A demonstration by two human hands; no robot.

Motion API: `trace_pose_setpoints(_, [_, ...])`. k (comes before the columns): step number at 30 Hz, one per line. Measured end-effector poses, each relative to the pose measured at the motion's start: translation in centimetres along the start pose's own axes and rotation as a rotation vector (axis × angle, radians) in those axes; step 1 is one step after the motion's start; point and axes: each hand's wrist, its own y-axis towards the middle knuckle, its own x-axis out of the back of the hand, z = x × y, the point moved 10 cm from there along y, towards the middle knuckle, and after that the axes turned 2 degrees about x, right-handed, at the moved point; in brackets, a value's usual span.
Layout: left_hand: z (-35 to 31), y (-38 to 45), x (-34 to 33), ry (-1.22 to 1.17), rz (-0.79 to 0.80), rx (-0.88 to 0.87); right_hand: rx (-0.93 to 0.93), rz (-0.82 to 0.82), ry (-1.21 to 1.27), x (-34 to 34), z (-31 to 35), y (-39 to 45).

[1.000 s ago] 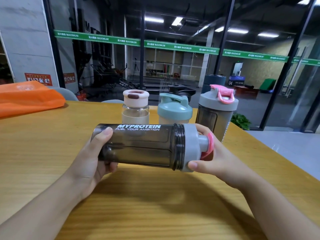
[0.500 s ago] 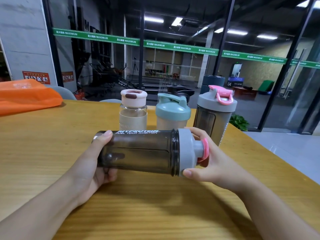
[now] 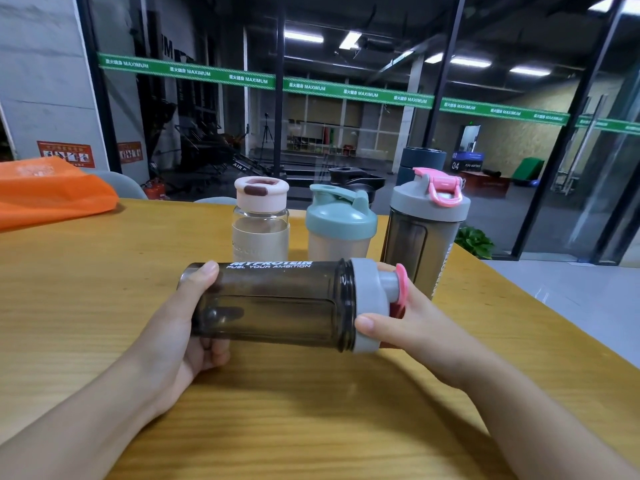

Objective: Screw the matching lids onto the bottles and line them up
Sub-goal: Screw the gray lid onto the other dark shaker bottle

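Observation:
I hold a dark smoky shaker bottle (image 3: 277,303) sideways above the wooden table (image 3: 86,306). My left hand (image 3: 187,327) grips its base end. My right hand (image 3: 412,327) wraps its grey lid (image 3: 369,306), which has a pink flip cap and sits on the bottle's neck. Behind stand three capped bottles in a row: a clear bottle with a pale pink lid (image 3: 261,216), a short shaker with a teal lid (image 3: 341,226), and a tall dark shaker with a grey and pink lid (image 3: 426,230).
An orange bag (image 3: 52,192) lies at the table's far left. Two more dark bottles (image 3: 420,161) stand behind the row. The table's right edge runs diagonally near my right forearm, with floor and a green plant (image 3: 474,242) beyond it.
The bottle has dropped slightly and rolled away from me, so its white lettering now sits at the top edge. My right hand has shifted its hold around the grey lid.

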Motion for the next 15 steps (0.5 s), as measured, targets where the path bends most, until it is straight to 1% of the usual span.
trace_pose_setpoints(4, [0.0, 0.6, 0.5, -0.016, -0.084, 0.025, 0.087, -0.041, -0.104, 0.3, 0.5, 0.0])
trace_pose_setpoints(6, [-1.4, 1.8, 0.9, 0.044, -0.174, -0.056, 0.107, -0.049, -0.112, 0.4, 0.4, 0.1])
trace_pose_setpoints(8, [-3.5, 2.3, 0.7, 0.09, -0.201, -0.174, 0.113, -0.048, -0.127, 0.3, 0.5, 0.1])
trace_pose_setpoints(10, [-4.6, 2.1, 0.1, 0.11, -0.196, -0.245, 0.109, -0.063, -0.118, 0.5, 0.6, 0.1])
trace_pose_setpoints(12, [-4.2, 1.7, 0.4, 0.09, -0.202, -0.247, 0.083, -0.086, -0.083, 0.8, 0.6, 0.0])
trace_pose_setpoints(15, [-1.9, 0.5, -0.4, -0.025, -0.039, -0.161, 0.0, -0.112, -0.095, 1.1, -0.3, 0.1])
